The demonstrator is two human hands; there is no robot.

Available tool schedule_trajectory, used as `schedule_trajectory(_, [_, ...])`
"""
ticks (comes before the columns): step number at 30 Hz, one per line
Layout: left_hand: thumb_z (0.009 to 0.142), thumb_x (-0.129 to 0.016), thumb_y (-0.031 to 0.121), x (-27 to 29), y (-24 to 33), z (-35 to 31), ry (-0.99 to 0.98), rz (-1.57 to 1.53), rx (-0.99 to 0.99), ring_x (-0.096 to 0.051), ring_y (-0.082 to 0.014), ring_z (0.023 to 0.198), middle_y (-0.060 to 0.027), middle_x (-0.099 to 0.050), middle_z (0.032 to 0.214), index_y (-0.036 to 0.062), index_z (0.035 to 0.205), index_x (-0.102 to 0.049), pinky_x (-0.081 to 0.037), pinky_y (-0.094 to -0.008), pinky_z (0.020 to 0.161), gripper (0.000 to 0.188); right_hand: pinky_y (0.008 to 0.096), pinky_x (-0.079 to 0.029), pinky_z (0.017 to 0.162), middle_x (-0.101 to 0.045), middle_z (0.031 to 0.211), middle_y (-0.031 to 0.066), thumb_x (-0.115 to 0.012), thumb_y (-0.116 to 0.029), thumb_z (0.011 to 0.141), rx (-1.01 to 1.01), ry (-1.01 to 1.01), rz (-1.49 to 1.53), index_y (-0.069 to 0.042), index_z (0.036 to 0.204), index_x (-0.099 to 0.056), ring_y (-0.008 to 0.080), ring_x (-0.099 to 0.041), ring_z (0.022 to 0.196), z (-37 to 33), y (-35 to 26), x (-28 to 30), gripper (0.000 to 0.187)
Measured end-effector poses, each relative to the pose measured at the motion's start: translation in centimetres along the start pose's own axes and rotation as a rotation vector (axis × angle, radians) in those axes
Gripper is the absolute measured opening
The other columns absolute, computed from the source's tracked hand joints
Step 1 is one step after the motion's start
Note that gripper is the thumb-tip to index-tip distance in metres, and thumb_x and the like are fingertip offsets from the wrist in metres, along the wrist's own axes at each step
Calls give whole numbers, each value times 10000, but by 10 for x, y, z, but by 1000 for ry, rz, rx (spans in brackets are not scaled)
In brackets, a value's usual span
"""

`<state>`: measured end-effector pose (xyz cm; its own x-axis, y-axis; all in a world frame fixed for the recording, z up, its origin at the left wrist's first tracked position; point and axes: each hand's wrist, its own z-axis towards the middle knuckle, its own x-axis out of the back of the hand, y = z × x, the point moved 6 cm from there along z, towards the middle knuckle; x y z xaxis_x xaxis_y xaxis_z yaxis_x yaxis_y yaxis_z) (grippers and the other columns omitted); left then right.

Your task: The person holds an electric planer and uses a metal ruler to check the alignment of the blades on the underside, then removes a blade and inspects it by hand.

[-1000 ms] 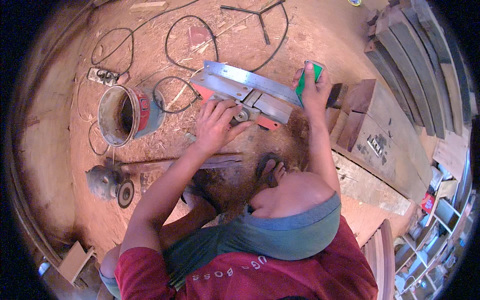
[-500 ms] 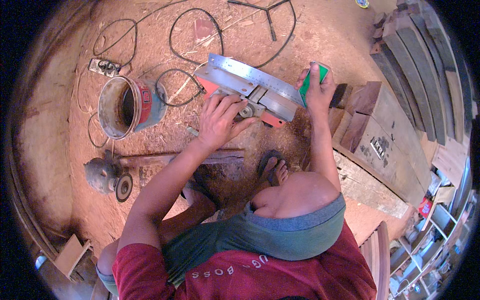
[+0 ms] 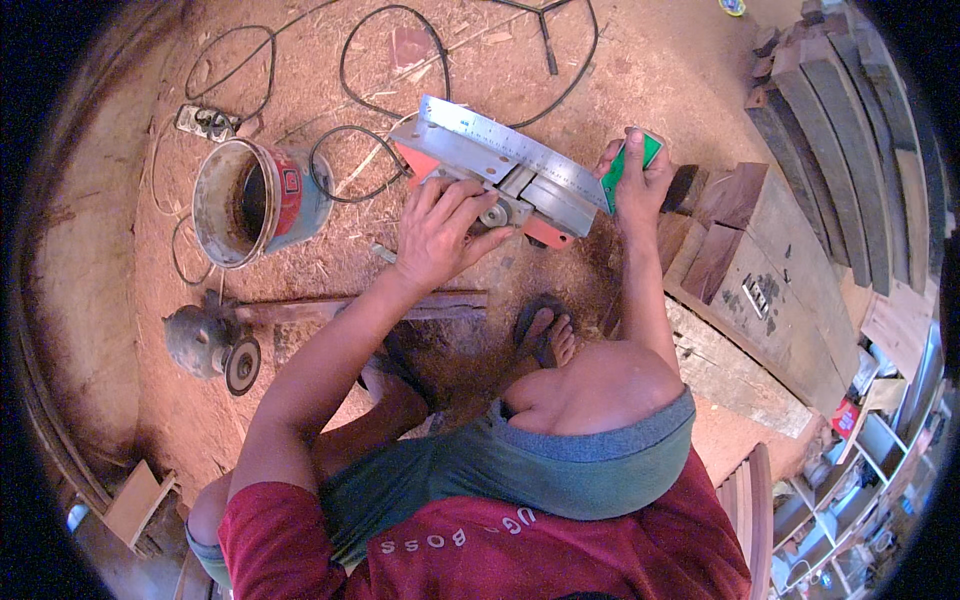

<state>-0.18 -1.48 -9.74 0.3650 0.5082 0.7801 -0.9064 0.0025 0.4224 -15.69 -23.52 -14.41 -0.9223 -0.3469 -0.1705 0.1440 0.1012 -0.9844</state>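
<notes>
An electric hand planer point(image 3: 515, 190) with red-orange ends is held up with its metal sole showing. My left hand point(image 3: 440, 225) is closed on its side, fingers over the body and thumb by a round pulley point(image 3: 492, 213). Along the sole stands the marked steel blade of a try square point(image 3: 510, 148), on edge and slanting down to the right. My right hand point(image 3: 640, 185) grips the square's green handle point(image 3: 627, 170), thumb on top. Whether the blade touches the sole along its whole length I cannot tell.
To the left are a paint bucket point(image 3: 232, 205), a power strip point(image 3: 207, 122) and an angle grinder point(image 3: 210, 345). Black cable point(image 3: 447, 70) loops over the shaving-strewn floor. Wooden blocks point(image 3: 760, 270) and stacked curved boards point(image 3: 820, 150) stand at the right.
The square's blade has turned slightly against the planer, its left end rising a little, and more of the green handle's face shows. Both hands keep their grip; the whole view has shifted slightly.
</notes>
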Motion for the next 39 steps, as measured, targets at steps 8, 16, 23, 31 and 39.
schedule_trajectory(8, [738,-829,377,0,1,2,5,-3,1,-581,-267,978,-36,-634,1058,100,1048,-694,-491,-408,838,437,303,-506,496,-621,742,71,-564,-268,1040,-1,-1,9,-53,1058,-548,150,-592,553,-1,2,2,216])
schedule_trajectory(16, [740,-827,384,3,2,3,5,-3,2,-583,-259,980,-30,-641,1062,99,1034,-702,-494,-402,826,427,300,-500,504,-619,722,72,-559,-259,1043,7,3,-6,-51,1049,-539,152,-595,559,0,4,3,209])
schedule_trajectory(23, [735,-830,384,2,2,2,-7,-5,16,-584,-259,977,-35,-645,1071,94,1034,-709,-495,-399,817,434,304,-500,507,-616,718,72,-554,-256,1046,18,-10,-13,-48,1056,-531,155,-598,561,0,5,4,209])
schedule_trajectory(31, [744,-820,381,2,2,0,16,4,2,-580,-255,956,-33,-644,1075,96,1035,-706,-495,-398,813,423,302,-500,518,-614,727,75,-548,-273,1048,13,-20,-46,-53,1058,-519,157,-593,571,-3,1,0,222])
schedule_trajectory(39, [757,-806,367,6,4,1,23,-11,-17,-582,-241,941,-21,-644,1073,102,1039,-702,-491,-399,825,401,300,-506,528,-617,736,73,-547,-275,1048,12,-28,-46,-59,1055,-514,153,-593,577,-4,2,0,218])
